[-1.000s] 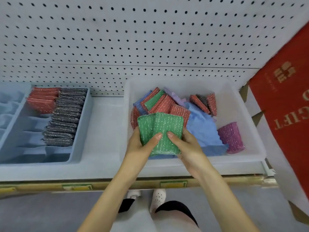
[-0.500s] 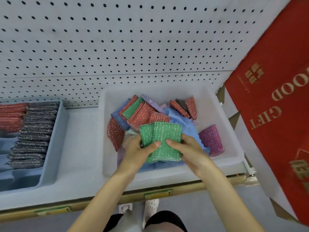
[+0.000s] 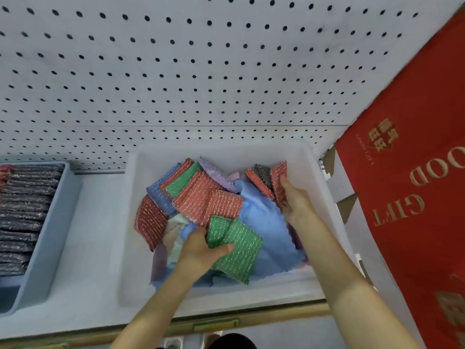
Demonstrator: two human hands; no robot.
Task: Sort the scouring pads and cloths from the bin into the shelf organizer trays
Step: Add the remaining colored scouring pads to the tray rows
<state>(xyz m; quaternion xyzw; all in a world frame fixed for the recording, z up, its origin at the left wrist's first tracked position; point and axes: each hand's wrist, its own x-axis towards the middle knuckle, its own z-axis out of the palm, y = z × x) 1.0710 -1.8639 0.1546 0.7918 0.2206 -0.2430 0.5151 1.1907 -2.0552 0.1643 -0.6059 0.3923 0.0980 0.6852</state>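
Over the white bin, the left hand grips two green scouring pads while the right hand, fingers nearly straight, touches a red scouring pad, which it probably has to grasp next.

Frame edges cut off the organizer tray and the red gift bag.

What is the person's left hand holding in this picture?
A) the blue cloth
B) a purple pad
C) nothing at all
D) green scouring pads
D: the left hand grips the green scouring pads at their edge, thumb laid across the top, over the white bin.
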